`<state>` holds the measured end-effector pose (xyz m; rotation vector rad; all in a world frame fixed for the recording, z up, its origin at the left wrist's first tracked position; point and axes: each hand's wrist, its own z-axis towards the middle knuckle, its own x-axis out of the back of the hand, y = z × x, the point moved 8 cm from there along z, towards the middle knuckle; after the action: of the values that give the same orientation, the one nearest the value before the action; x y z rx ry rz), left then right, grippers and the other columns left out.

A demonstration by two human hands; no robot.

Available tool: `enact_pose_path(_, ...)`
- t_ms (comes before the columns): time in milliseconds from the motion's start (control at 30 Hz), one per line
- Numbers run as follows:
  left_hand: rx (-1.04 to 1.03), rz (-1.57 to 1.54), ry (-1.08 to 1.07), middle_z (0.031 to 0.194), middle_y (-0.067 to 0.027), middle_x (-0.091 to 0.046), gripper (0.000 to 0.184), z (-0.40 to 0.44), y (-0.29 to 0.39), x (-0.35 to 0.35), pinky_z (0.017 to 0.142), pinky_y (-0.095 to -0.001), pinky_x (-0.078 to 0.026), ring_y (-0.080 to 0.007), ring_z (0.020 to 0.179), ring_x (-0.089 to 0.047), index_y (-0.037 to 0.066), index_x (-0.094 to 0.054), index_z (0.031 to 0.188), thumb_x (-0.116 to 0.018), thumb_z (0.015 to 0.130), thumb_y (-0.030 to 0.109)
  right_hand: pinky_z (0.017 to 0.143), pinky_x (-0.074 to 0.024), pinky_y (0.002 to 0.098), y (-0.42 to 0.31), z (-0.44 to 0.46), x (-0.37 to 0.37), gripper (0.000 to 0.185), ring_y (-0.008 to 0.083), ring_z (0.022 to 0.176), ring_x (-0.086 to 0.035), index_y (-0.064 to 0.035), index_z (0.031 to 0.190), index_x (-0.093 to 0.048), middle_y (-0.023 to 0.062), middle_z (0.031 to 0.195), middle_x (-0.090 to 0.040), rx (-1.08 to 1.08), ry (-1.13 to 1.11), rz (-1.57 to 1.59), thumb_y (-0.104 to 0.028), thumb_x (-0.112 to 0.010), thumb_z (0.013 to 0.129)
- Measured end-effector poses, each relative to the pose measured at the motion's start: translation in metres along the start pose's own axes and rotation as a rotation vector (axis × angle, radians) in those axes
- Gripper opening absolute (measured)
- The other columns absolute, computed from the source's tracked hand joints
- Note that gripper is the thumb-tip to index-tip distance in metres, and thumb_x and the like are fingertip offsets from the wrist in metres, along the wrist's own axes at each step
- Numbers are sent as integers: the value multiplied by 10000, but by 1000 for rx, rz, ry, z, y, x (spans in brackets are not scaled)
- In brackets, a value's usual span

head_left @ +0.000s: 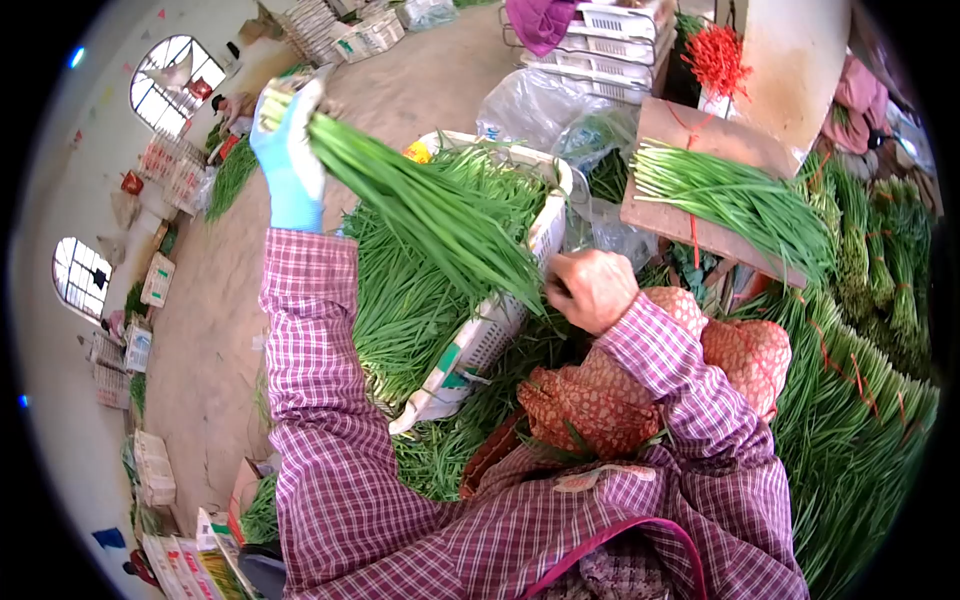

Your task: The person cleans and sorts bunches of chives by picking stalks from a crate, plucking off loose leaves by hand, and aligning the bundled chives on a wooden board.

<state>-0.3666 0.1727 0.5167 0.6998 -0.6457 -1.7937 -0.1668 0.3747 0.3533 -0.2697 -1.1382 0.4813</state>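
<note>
My left hand, in a blue and white glove, is raised and wrapped round the pale stem end of a bunch of garlic chives. The green leaves slope down to the right, over a white plastic crate heaped with loose chives. Close by the leaf tips is my bare right hand, its fingers curled closed above my patterned red lap cloth. Whatever those fingers may hold is hidden.
To the right, more chives lie on a brown board with red ties behind it. Tied bunches stand at far right. Stacked white crates and clear plastic bags are ahead. A person sits at far left.
</note>
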Motion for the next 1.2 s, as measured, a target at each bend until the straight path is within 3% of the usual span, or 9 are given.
enact_pose_path(100,-212,578,134,868,-49,-659,295,-17,45,-37,699,-291,-546,-136,729,-633,76,-640,953,-797,730,192,636,-521,408,37,-11,-18,183,299,713,-652,-116,887,-679,95,766,-664,-77,-168,-176,-240,-690,752)
enact_pose_path(133,-340,416,-22,856,-35,-675,222,-35,69,-72,726,-279,-538,-132,753,-639,94,-655,904,-779,737,173,672,-521,410,45,-12,-13,212,298,772,-652,-113,933,-673,97,829,-665,-93,-114,-151,-236,-686,760)
enact_pose_path(267,-778,786,-252,769,-16,-618,135,-92,98,-155,594,-289,-511,-137,683,-605,145,-653,858,-698,735,179,879,-476,410,73,-5,1,585,334,1082,-564,-98,1278,-506,137,1190,-569,-130,63,-21,-328,-712,781)
enact_pose_path(333,-985,1015,-357,681,7,-549,115,-127,74,-188,530,-294,-473,-144,626,-558,203,-647,821,-668,713,237,900,-468,404,73,-5,6,640,334,1105,-554,-68,1284,-491,157,1209,-557,-54,164,5,-368,-723,768)
enact_pose_path(433,-837,1043,-576,693,16,-458,72,-181,11,-216,548,-325,-439,-175,711,-523,213,-558,735,-594,731,275,950,-440,389,88,-22,-10,733,316,1138,-539,-24,1309,-452,169,1248,-536,17,341,194,-359,-753,730)
enact_pose_path(767,-497,762,-704,751,0,-484,97,-302,-70,-242,584,-357,-469,-210,762,-541,192,-590,797,-642,743,255,1093,-338,337,128,-55,-120,963,225,1196,-513,47,1400,-333,132,1349,-486,-57,529,754,-111,-851,604)
enact_pose_path(867,-418,460,-651,745,11,-561,350,-260,-27,-229,625,-384,-459,-193,722,-573,175,-620,830,-776,518,143,1054,-371,354,105,-37,-89,892,247,1149,-536,22,1368,-380,135,1284,-526,-9,593,724,-171,-824,619)
enact_pose_path(1067,-435,-395,-401,840,-66,-633,422,-164,49,-187,596,-275,-524,-141,637,-600,17,-535,1086,-745,723,-29,975,-438,388,31,6,44,766,291,1057,-582,-26,1304,-474,139,1154,-606,218,647,563,-291,-771,650)
enact_pose_path(1200,-397,-765,-536,799,-34,-624,258,-117,88,-191,930,-475,-468,-194,766,-620,75,-578,1116,-589,859,78,797,-537,365,-2,9,144,633,227,887,-667,-122,1236,-554,98,1028,-674,364,695,175,-285,-770,664)
